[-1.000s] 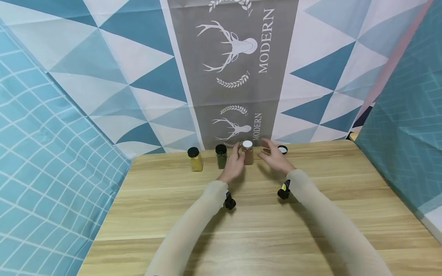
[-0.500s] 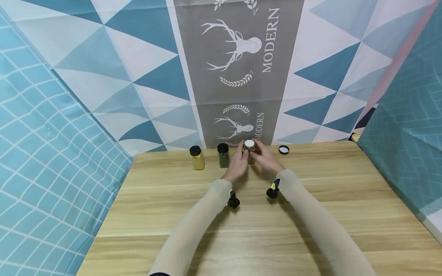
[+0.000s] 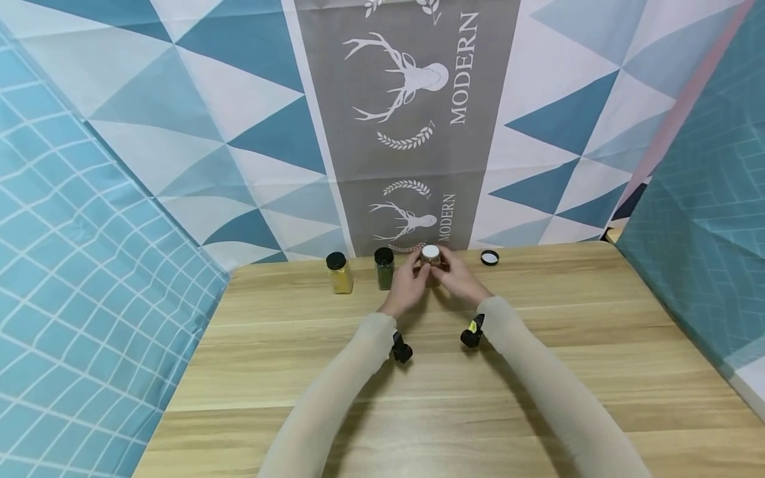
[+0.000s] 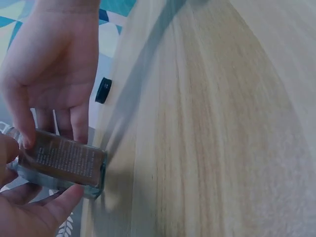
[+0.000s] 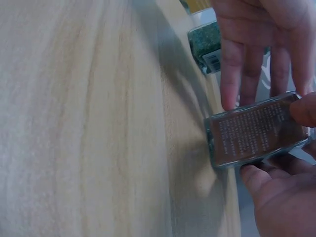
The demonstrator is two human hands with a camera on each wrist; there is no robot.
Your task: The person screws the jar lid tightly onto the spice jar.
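Observation:
A clear glass jar of brown powder with a white disc on its mouth stands at the table's back, in front of the grey panel. My left hand grips it from the left and my right hand from the right. Both thumbs lie near its upper part. Printed text covers the face of the jar in the left wrist view. In the right wrist view, fingertips of both hands touch the sides of the jar. Right of the hands lies a black lid, its white inside facing up.
Left of the hands stand a green-filled jar and a yellow-filled jar, both with black lids. Patterned cloth hangs directly behind the wooden table, with blue cloths on the left and right sides.
My right hand, apart from the jar of brown powder a second ago, has moved left and now grips it. My left hand has closed further round the same jar.

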